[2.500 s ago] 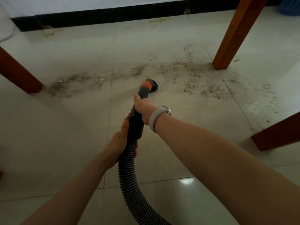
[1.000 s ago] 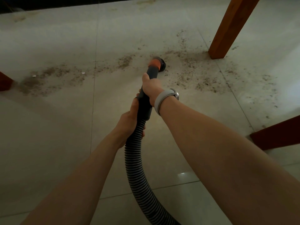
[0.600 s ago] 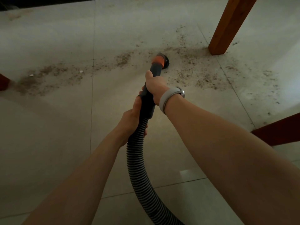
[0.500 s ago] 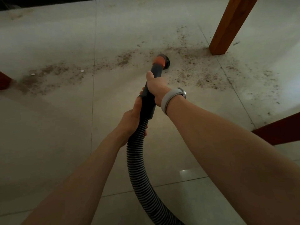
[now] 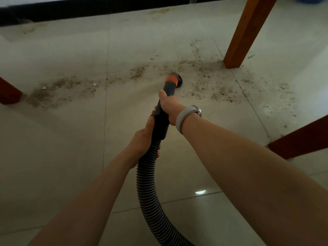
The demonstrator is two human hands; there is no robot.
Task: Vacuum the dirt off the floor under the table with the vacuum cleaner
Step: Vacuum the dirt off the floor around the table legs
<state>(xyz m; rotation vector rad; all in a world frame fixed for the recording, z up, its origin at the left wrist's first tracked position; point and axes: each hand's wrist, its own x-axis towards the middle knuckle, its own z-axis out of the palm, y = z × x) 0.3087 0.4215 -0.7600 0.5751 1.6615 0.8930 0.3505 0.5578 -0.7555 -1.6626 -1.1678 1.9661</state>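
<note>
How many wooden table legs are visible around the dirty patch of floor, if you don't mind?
3: table leg at far right, table leg at near right edge, table leg at left edge. A fourth may lie outside the view.

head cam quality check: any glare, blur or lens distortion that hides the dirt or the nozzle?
Head view: dim and low in contrast; one small bright glare spot on the near floor tile, well away from the dirt; wide-angle bending shows at the dark baseboard and the leaning table leg; brush nozzle is slightly soft but readable; the blue object at the top corner is blurred.

tiled floor [image 5: 71, 148] | dirt [image 5: 209, 86] strewn | table legs [image 5: 246, 32] standing
</note>
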